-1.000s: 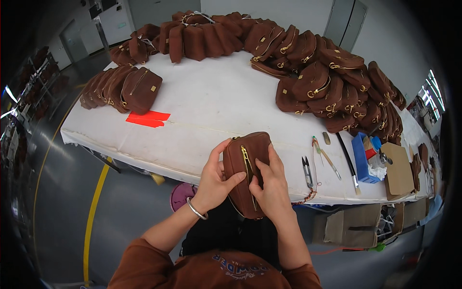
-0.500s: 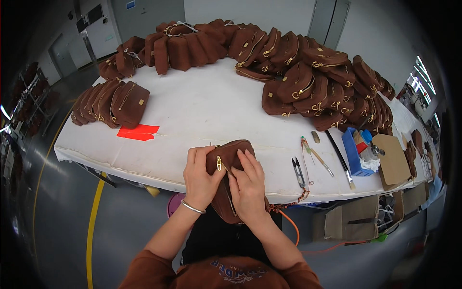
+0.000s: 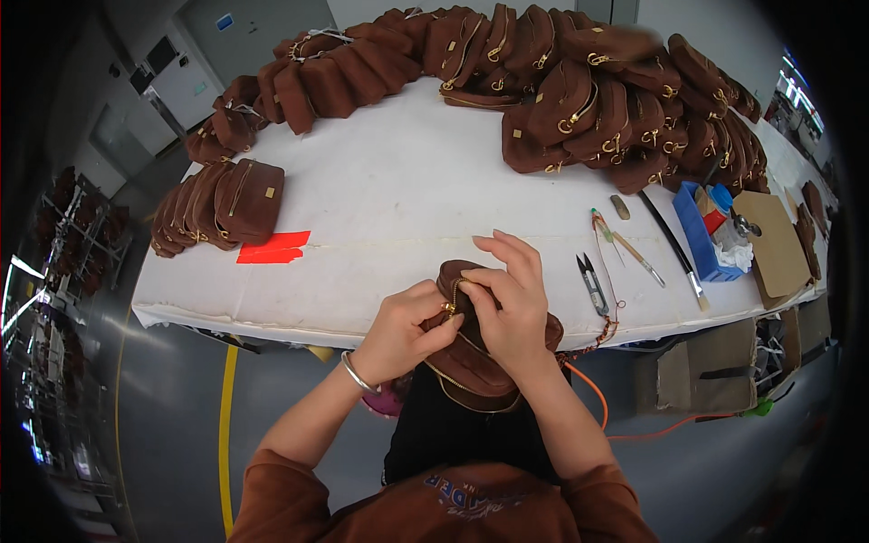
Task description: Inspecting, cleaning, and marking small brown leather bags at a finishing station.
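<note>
Both hands, left [image 3: 398, 335] and right [image 3: 509, 308], pinched the pouch [image 3: 471, 362] at its zip; soft, light, likely best gripped by seams.

- Mid table [image 3: 389, 208]: bare white cloth from near edge up to far rows, wide room for hands.
- Far edge + far right corner: heaped brown bags [image 3: 579, 100], blocked.
- Left edge: upright row of bags [image 3: 217, 204]; red tape patch [image 3: 273, 247] just beside it lies flat, no obstacle.
- Near right: snips [image 3: 591, 282], thin tools [image 3: 625, 249], black brush [image 3: 672, 249], blue box [image 3: 701, 231], cardboard [image 3: 769, 244] close together; narrow gaps only.
- Near edge centre: both hands [image 3: 453, 321] w/ a brown bag [image 3: 471, 357] fill it.
</note>
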`<control>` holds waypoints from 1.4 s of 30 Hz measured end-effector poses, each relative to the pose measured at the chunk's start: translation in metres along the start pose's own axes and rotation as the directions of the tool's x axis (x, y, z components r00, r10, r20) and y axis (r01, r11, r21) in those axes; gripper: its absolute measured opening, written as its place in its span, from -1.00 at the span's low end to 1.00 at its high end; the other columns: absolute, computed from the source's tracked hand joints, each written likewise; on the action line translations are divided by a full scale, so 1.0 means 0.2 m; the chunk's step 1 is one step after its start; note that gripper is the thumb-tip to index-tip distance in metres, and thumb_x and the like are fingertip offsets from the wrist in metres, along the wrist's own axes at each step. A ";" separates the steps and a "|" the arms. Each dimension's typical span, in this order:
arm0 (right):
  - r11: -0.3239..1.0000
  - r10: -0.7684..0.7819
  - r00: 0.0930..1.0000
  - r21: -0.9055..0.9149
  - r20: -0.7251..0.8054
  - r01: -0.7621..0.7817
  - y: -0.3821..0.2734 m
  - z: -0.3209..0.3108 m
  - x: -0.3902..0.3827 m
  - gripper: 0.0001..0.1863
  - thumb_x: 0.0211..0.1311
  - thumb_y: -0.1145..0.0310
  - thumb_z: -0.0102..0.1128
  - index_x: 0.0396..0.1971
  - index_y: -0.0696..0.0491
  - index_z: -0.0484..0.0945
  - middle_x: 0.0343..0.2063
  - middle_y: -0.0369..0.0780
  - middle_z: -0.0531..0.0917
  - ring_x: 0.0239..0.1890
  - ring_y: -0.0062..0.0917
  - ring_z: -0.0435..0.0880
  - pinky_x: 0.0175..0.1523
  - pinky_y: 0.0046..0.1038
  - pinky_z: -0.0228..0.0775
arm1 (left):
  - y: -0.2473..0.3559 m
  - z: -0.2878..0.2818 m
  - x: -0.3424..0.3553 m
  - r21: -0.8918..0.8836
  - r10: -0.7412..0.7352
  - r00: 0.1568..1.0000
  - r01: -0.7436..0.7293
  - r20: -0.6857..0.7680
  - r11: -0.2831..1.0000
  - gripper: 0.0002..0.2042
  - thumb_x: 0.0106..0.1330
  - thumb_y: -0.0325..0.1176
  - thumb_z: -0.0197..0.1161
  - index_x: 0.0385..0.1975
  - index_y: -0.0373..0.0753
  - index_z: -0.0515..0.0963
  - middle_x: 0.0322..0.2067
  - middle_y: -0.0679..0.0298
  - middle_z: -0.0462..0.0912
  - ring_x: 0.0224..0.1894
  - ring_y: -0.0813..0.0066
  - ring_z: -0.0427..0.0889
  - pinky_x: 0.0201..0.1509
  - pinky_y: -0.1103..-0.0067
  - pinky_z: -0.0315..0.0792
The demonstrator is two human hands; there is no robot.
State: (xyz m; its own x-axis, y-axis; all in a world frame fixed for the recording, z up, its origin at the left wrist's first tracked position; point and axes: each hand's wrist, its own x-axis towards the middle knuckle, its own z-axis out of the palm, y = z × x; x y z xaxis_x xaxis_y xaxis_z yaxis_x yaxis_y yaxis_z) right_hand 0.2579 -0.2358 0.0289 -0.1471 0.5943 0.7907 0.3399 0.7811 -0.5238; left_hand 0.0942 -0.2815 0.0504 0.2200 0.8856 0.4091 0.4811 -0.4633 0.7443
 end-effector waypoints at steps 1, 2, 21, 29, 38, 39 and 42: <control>1.000 0.006 1.000 0.002 -0.004 -0.006 0.01 0.02 -0.03 -0.85 0.02 0.64 0.31 -0.37 0.16 0.61 0.02 -0.06 0.57 0.13 -0.15 0.50 0.21 -0.23 0.37 | 0.00 0.01 0.00 0.003 -0.002 1.000 0.002 0.007 1.000 -0.85 0.15 -0.49 0.35 -0.52 -0.36 0.50 -0.57 0.26 0.38 -0.58 0.46 0.35 -0.51 0.56 0.25; 0.979 0.142 0.990 0.148 -0.026 -0.137 0.03 0.05 -0.06 -0.88 0.02 0.63 0.29 -0.41 0.15 0.58 0.01 -0.08 0.55 0.09 -0.17 0.49 0.14 -0.26 0.38 | -0.01 0.03 0.00 -0.094 -0.052 0.999 0.053 0.012 0.994 -0.84 0.15 -0.50 0.35 -0.54 -0.37 0.48 -0.57 0.30 0.37 -0.57 0.52 0.31 -0.51 0.58 0.21; 0.920 0.327 0.907 0.130 0.265 -0.369 -0.09 -0.11 -0.09 -0.93 0.15 0.53 0.25 -0.36 0.17 0.61 0.34 0.13 0.26 0.41 0.04 0.16 0.39 -0.14 0.12 | 0.01 0.10 -0.02 0.241 -0.013 0.978 0.064 -0.207 0.968 -0.91 0.01 -0.56 0.37 -0.55 -0.34 0.56 -0.61 0.26 0.44 -0.66 0.52 0.43 -0.58 0.59 0.29; 0.886 0.408 0.865 0.102 0.292 -0.453 -0.11 -0.12 -0.09 -0.92 0.15 0.50 0.28 -0.38 0.18 0.65 0.31 0.18 0.29 0.42 0.04 0.15 0.40 -0.17 0.10 | 0.02 0.12 -0.04 0.334 0.002 0.983 0.060 -0.183 0.941 -0.84 0.03 -0.50 0.38 -0.55 -0.31 0.48 -0.54 0.17 0.44 -0.60 0.21 0.51 -0.54 0.43 0.42; 0.900 0.421 0.894 0.053 0.153 -0.433 -0.13 -0.01 -0.11 -0.90 -0.01 0.57 0.26 -0.54 0.15 0.48 0.29 0.22 0.29 0.41 0.06 0.17 0.39 -0.15 0.11 | 0.00 0.13 -0.03 0.350 -0.011 0.981 0.079 -0.193 0.933 -0.82 0.02 -0.53 0.42 -0.50 -0.31 0.49 -0.51 0.15 0.45 -0.57 0.21 0.53 -0.51 0.45 0.45; 0.910 0.403 0.909 0.056 0.106 -0.410 -0.11 0.01 -0.12 -0.89 -0.02 0.58 0.26 -0.54 0.16 0.48 0.29 0.22 0.29 0.40 0.06 0.18 0.38 -0.15 0.13 | 0.00 0.12 -0.04 0.331 -0.050 0.979 0.115 -0.197 0.937 -0.82 0.03 -0.54 0.42 -0.50 -0.31 0.49 -0.49 0.16 0.48 -0.56 0.28 0.56 -0.48 0.49 0.47; 0.898 0.421 0.901 0.095 0.103 -0.430 0.00 0.01 -0.12 -0.89 -0.02 0.58 0.27 -0.52 0.16 0.49 0.29 0.22 0.29 0.39 0.05 0.20 0.36 -0.16 0.17 | -0.05 0.12 -0.05 0.023 -0.206 0.947 0.218 -0.247 0.976 -0.83 0.13 -0.53 0.41 -0.45 -0.33 0.49 -0.41 0.23 0.60 -0.50 0.48 0.60 -0.43 0.59 0.50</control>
State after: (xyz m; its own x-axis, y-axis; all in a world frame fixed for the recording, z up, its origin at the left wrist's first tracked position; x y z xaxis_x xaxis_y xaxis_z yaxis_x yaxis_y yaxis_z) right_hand 0.2590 -0.2507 0.0089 -0.0846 0.8842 0.4594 0.2803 0.4636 -0.8406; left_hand 0.1076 -0.2841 0.0268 -0.1004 0.9259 0.3642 0.5367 -0.2579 0.8034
